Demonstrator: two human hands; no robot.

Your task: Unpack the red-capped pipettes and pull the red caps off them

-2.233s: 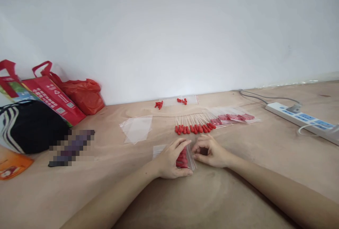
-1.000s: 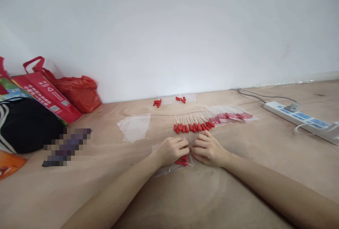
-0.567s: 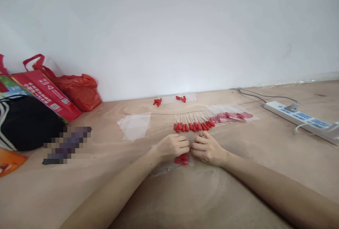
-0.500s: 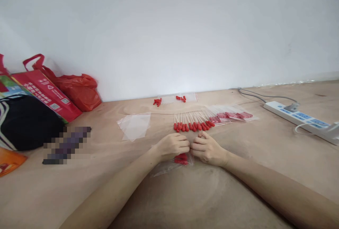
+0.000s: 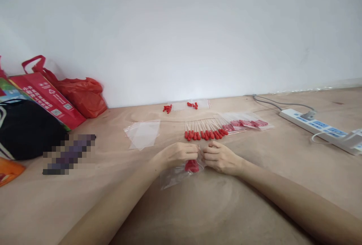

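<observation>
A clear plastic bag (image 5: 174, 177) with red pieces (image 5: 192, 166) inside lies under and between my hands. My left hand (image 5: 179, 153) is closed on its upper edge, with the fingertips curled out of sight. Close by, my right hand (image 5: 222, 157) is closed too, its fingers pinched at the bag's right edge. A narrow gap separates the two hands. Just beyond them runs a row of pale sticks with red ends (image 5: 206, 134), laid side by side with the red ends toward me.
Filled clear bags with red pieces (image 5: 246, 123) overlap right of the row. Flat clear bags (image 5: 145, 134) lie to the left. Loose red pieces (image 5: 167, 108) sit near the wall. A power strip (image 5: 319, 127) stands at right; a red bag (image 5: 82, 96) and a black bag (image 5: 31, 130) at left.
My left hand has shifted slightly left, away from my right, and a gap has opened between them. More of the bag and its red pieces now shows below the left hand.
</observation>
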